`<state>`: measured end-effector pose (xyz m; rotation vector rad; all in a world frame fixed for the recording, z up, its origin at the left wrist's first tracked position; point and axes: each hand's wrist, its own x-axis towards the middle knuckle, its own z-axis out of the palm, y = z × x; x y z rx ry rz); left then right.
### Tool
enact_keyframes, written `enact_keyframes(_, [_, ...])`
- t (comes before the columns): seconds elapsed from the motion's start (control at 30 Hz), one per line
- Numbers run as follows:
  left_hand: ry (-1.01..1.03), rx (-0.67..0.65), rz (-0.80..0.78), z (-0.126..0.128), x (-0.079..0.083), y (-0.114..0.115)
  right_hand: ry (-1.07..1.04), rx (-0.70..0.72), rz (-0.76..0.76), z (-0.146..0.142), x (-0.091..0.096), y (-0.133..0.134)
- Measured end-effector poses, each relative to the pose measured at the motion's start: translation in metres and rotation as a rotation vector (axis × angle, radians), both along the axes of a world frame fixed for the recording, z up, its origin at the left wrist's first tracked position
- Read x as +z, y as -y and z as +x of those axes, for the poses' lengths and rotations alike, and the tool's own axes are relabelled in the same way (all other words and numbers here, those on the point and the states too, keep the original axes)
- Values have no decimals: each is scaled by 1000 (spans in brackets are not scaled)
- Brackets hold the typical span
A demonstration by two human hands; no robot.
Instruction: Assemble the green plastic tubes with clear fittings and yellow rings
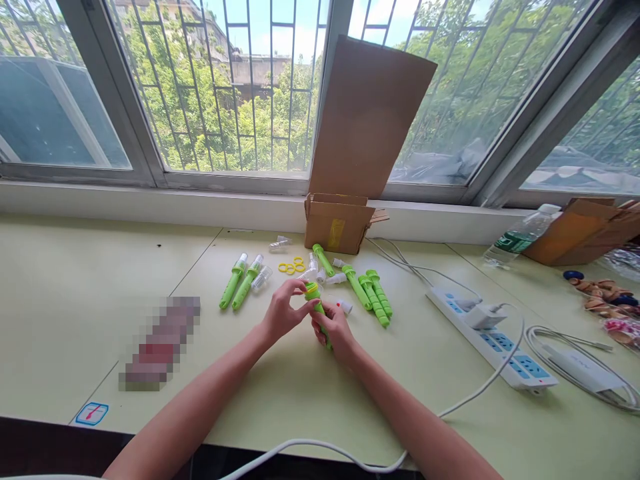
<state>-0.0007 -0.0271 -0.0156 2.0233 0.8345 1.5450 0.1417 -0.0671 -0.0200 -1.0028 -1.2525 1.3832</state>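
My right hand (pixel 337 331) is wrapped round a green ribbed plastic tube (pixel 320 315), which tilts with its top away from me. A yellow ring (pixel 311 287) sits round the tube's upper end. The thumb and index finger of my left hand (pixel 286 311) close on that upper end, beside the ring. Just beyond my hands lie loose yellow rings (pixel 291 267) and clear plastic caps (pixel 311 268). A small white piece with a red spot (pixel 345 307) is close to my right hand. My fingers hide part of the tube.
Two green tubes with clear caps (pixel 241 280) lie to the left. Several uncapped green tubes (pixel 369 293) lie right. Behind stands a cardboard box (pixel 336 225). A power strip (pixel 493 340), cables, and a water bottle (pixel 520 237) are on the right; a white cable (pixel 300 442) crosses the front edge.
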Motion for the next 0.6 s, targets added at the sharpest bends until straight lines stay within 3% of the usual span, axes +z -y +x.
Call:
enact_keyframes(0.13, [23, -34, 1, 1, -1, 1, 27, 48, -21, 2, 2, 1])
enact_keyframes(0.23, [35, 15, 9, 2, -3, 2, 125, 44, 38, 3, 0, -2])
enact_keyframes(0.43, [-16, 181, 123, 0, -5, 3, 523, -222, 396, 4, -3, -7])
enact_keyframes(0.6, [-51, 213, 168, 0, -3, 3, 562, -251, 391, 4, -8, -7])
